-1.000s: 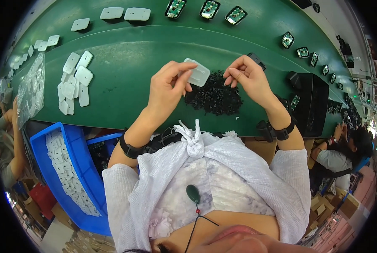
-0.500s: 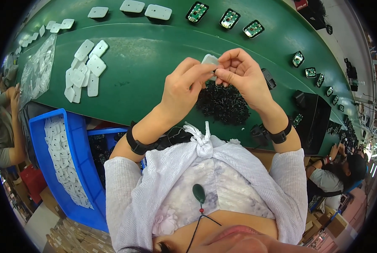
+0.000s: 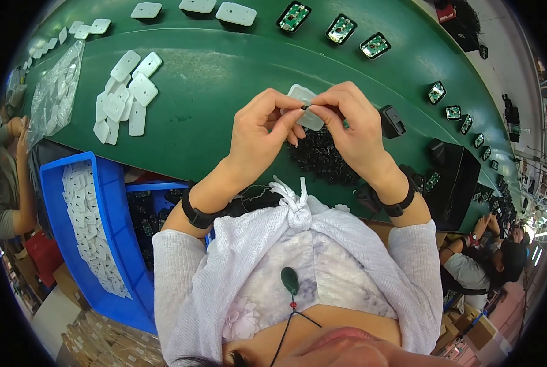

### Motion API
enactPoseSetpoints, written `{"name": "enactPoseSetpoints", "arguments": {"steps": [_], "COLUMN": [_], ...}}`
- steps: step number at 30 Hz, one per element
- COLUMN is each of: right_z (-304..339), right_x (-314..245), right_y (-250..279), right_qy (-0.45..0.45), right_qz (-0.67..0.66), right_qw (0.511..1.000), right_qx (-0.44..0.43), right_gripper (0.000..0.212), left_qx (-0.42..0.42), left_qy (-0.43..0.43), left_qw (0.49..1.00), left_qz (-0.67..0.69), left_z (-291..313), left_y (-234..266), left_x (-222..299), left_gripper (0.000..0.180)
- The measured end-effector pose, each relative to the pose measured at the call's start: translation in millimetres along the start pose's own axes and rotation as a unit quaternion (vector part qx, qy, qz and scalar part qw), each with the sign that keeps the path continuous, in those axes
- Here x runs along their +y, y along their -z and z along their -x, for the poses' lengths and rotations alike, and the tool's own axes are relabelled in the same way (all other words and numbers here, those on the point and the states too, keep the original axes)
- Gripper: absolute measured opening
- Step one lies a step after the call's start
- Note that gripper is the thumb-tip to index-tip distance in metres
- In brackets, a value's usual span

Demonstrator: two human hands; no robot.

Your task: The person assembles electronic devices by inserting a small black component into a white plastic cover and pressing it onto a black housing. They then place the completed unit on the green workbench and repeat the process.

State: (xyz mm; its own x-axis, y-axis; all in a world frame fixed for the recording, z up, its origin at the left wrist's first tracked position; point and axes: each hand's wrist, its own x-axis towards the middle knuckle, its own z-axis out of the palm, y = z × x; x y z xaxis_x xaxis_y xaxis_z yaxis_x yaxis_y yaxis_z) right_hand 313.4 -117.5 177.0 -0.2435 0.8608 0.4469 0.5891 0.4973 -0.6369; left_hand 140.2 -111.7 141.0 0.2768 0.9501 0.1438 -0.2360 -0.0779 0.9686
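Both my hands meet over the green table (image 3: 191, 85), fingertips pinched together on a tiny black part (image 3: 305, 107), its exact kind too small to make out. My left hand (image 3: 262, 125) has thumb and index finger closed on one side of it; my right hand (image 3: 351, 119) pinches the other side. Just behind the fingertips is a white plastic cover (image 3: 312, 121), partly hidden by the fingers. Below them lies a heap of small black parts (image 3: 322, 156), partly covered by my right hand.
White covers (image 3: 126, 98) lie piled at left, beside a clear plastic bag (image 3: 56, 92). A blue bin (image 3: 123, 257) holds more white pieces. Black housings with green circuit boards (image 3: 340, 29) line the far side. A black block (image 3: 393, 121) and black box (image 3: 451, 177) stand right. Co-workers sit at both sides.
My hands have come down slightly and level with each other, both now pinching at one spot. More of the white cover shows behind the fingers.
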Motion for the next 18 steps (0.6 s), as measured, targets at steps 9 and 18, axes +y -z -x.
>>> {"name": "enactPoseSetpoints", "arguments": {"steps": [9,18], "right_z": [-1,7], "right_x": [-8,-10], "right_y": [-10,-28], "right_qy": [-0.079,-0.247], "right_qz": [-0.046,-0.242], "right_qw": [0.996,0.938], "right_qx": [-0.007,0.030], "right_gripper": [0.010,0.012], "left_qx": [0.020,0.031], "left_qy": [0.099,-0.050], "left_qw": [0.987,0.995], "left_qz": [0.125,0.079], "left_z": [0,3], "left_y": [6,3], "left_x": [-3,-5], "left_gripper": [0.014,0.007]}}
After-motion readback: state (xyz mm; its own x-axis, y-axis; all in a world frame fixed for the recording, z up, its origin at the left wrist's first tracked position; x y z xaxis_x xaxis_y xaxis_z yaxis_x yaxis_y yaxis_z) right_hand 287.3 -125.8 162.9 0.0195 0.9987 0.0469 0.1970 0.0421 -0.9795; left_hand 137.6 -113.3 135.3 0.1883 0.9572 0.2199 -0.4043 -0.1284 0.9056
